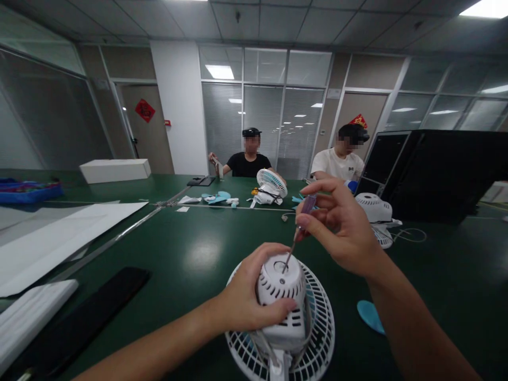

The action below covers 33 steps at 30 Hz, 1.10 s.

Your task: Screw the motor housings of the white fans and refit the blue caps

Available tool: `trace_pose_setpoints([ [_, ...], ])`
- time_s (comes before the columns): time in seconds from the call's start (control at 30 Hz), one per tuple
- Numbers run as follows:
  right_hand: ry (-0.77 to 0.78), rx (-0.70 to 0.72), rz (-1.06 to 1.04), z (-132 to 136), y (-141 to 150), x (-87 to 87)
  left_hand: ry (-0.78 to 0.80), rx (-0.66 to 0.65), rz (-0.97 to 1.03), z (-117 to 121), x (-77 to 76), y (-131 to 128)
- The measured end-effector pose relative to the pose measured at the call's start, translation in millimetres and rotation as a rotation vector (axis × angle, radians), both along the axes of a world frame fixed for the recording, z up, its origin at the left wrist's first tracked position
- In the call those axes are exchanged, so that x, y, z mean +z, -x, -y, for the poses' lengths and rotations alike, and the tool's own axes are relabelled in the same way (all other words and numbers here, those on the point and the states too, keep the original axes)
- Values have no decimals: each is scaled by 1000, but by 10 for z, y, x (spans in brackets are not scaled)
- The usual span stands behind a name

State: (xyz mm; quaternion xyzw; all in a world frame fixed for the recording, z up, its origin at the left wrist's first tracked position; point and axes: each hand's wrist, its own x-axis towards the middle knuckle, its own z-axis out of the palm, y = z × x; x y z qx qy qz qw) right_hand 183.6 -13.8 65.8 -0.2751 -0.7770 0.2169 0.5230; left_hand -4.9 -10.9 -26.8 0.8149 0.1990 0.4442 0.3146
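A white electric fan [291, 317] lies face down on the green table in front of me, its slotted motor housing pointing up. My left hand [257, 296] wraps round the side of that housing, thumb across its near face. In my right hand [337, 227] is a screwdriver [308, 204] with a purplish clear handle, pinched between thumb and fingers. Its thin shaft slants down to the top of the housing, where the tip meets or nearly meets the surface beside a small round screw hole. Blue blades show through the grille.
To the right lie a blue fan blade [371, 316] and another white fan body [375, 211] with its cable, near a large black box [436, 174]. Another fan [270, 188] stands across the table, where two people sit. Left are white sheets [71, 233] and a black slab [95, 307].
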Motion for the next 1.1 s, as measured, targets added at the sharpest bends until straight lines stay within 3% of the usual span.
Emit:
trace_pose_setpoints([
  [0.2, -32, 6, 23, 96, -11, 43, -20, -10, 8, -22, -12, 12],
  [0.6, -32, 0, 146, 45, 20, -10, -10, -32, 12, -23, -31, 8],
  [0.8, -145, -49, 228, 108, 10, 40, 24, -17, -16, -6, -4, 9],
  [0.93, -144, 2, 166, 129, 12, 47, 33, -3, -18, -4, 8, 12],
  [1.1, -214, -102, 169, 124, 6, 59, 29, -14, -11, 6, 25, 12],
])
